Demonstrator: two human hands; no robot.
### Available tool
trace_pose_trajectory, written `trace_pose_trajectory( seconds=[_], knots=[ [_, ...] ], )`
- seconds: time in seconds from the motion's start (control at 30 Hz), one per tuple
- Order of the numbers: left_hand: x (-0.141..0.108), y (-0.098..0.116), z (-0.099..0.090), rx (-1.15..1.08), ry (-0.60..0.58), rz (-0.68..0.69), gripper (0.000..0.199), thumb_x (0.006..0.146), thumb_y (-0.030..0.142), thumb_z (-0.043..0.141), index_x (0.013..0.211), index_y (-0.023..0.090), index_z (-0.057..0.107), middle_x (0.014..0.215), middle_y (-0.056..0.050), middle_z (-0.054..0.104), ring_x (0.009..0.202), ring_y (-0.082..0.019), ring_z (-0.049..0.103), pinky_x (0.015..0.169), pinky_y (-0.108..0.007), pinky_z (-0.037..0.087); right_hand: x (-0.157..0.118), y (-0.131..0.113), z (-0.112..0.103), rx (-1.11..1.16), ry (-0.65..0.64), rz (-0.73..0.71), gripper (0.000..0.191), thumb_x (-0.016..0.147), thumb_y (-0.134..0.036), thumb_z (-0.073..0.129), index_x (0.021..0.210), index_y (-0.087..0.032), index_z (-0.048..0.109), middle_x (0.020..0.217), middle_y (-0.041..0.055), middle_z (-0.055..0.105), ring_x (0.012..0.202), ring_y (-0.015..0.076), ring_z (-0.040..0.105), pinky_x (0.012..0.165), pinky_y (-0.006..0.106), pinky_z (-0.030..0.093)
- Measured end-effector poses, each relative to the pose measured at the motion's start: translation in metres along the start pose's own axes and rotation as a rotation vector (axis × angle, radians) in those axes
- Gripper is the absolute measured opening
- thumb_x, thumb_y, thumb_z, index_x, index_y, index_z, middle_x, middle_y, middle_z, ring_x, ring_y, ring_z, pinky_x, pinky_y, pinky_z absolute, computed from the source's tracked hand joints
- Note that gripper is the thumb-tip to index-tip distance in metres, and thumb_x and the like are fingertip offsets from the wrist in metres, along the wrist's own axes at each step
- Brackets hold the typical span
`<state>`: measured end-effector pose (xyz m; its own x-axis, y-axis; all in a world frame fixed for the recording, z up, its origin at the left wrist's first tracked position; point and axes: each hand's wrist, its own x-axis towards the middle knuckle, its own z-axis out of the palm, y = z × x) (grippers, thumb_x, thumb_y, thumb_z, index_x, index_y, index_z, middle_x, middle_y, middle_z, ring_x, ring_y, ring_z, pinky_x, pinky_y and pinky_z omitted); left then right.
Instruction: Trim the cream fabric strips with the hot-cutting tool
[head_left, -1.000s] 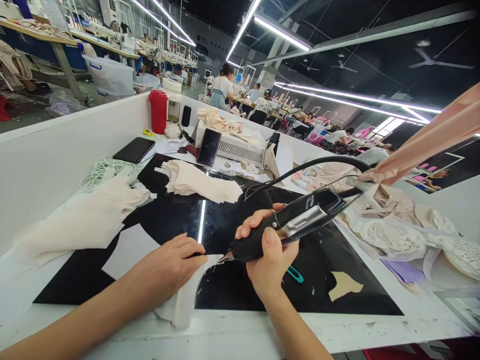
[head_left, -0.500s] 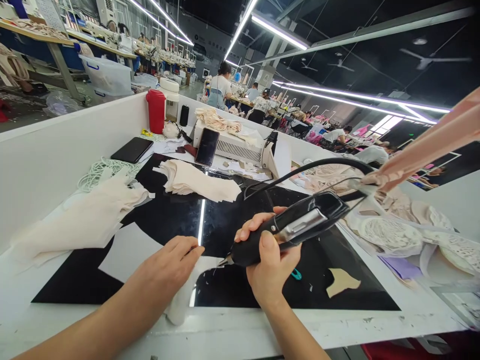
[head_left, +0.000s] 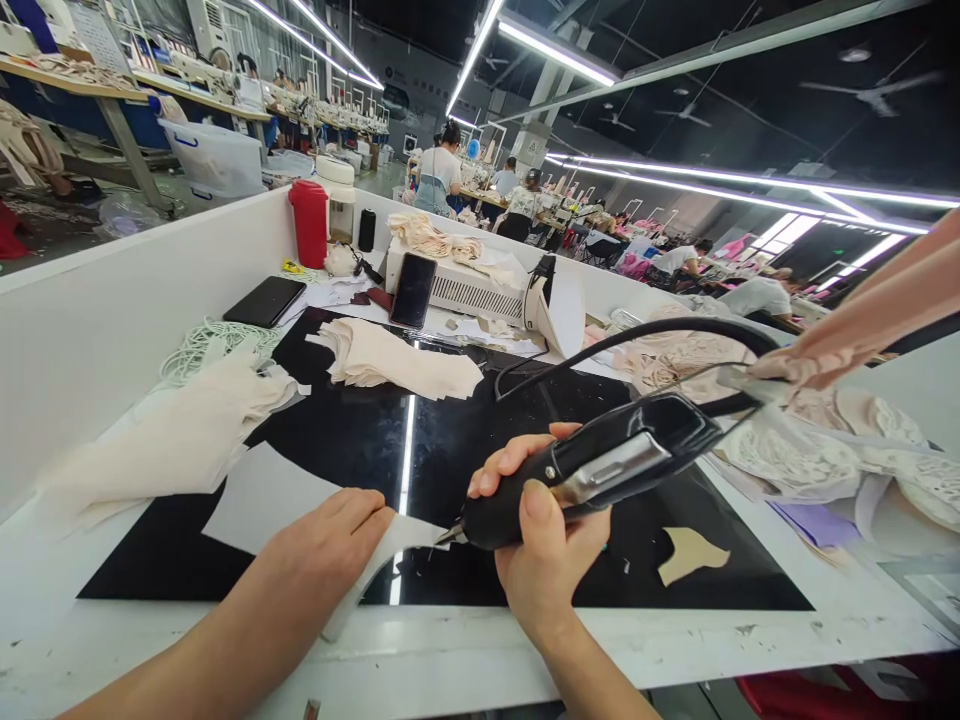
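Observation:
My right hand (head_left: 544, 530) is wrapped round a black handheld power tool (head_left: 592, 462), whose pointed metal tip meets the right end of a thin white fabric piece (head_left: 405, 535). Over that fabric lies my left hand (head_left: 330, 540), fingers together and pressed down on it. A larger white sheet (head_left: 262, 498) rests on the black board (head_left: 165, 560) beyond my left wrist. Further back on the board is a stack of cream fabric pieces (head_left: 405, 362). A small beige scrap (head_left: 694, 555) sits to the right.
Cream fabric (head_left: 172, 425) and green cord (head_left: 214, 345) are piled at the left. A phone (head_left: 412, 290) leans on a white box at the back. Lace pieces (head_left: 795, 455) lie on the right. A black cable and pink cloth run from the tool. People sit beyond the partition.
My left hand has shifted slightly left and down, and the fabric end by the tool tip shows more. The tool's rear end has moved a little right.

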<state>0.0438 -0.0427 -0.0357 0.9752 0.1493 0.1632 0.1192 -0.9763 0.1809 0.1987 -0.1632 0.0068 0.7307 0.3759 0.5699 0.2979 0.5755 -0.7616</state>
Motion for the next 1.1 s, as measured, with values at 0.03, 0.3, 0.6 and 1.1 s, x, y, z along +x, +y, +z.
trace_pose_trajectory(
  seconds=[0.03, 0.3, 0.6, 1.1],
  knots=[
    [-0.001, -0.001, 0.001, 0.013, 0.028, 0.018, 0.054, 0.077, -0.013, 0.039, 0.109, 0.016, 0.071, 0.117, -0.013, 0.070, 0.104, -0.028, 0.071, 0.086, -0.042, 0.062, 0.000, 0.000, 0.000, 0.002, -0.002, 0.001, 0.032, 0.095, -0.032, 0.072, 0.121, -0.028, 0.054, 0.086, -0.0044, 0.065, 0.064, 0.0114, 0.064, 0.061, 0.030, 0.057],
    [-0.005, 0.000, 0.003, 0.133, 0.117, 0.067, 0.050, 0.083, -0.012, 0.038, 0.104, 0.016, 0.073, 0.109, -0.009, 0.074, 0.095, -0.024, 0.072, 0.081, -0.034, 0.059, -0.005, -0.004, 0.001, 0.030, -0.021, 0.008, 0.031, 0.096, -0.032, 0.071, 0.122, -0.029, 0.054, 0.086, -0.0043, 0.066, 0.065, 0.0112, 0.065, 0.062, 0.029, 0.057],
    [-0.006, 0.005, 0.013, 0.306, 0.220, 0.110, 0.038, 0.104, 0.002, 0.038, 0.104, 0.013, 0.075, 0.105, -0.009, 0.074, 0.089, -0.022, 0.070, 0.069, -0.033, 0.053, -0.010, -0.005, 0.001, 0.028, -0.027, 0.008, 0.031, 0.096, -0.032, 0.070, 0.123, -0.029, 0.054, 0.085, -0.0046, 0.066, 0.065, 0.0114, 0.064, 0.062, 0.030, 0.057],
    [-0.011, 0.024, 0.019, 0.256, 0.134, 0.095, 0.081, 0.079, 0.070, 0.079, 0.140, 0.019, 0.065, 0.121, -0.017, 0.072, 0.111, -0.037, 0.067, 0.094, -0.052, 0.056, -0.011, -0.006, 0.001, 0.034, -0.033, 0.021, 0.033, 0.096, -0.033, 0.071, 0.123, -0.028, 0.053, 0.087, -0.0041, 0.065, 0.066, 0.0119, 0.064, 0.061, 0.030, 0.056]
  ],
)
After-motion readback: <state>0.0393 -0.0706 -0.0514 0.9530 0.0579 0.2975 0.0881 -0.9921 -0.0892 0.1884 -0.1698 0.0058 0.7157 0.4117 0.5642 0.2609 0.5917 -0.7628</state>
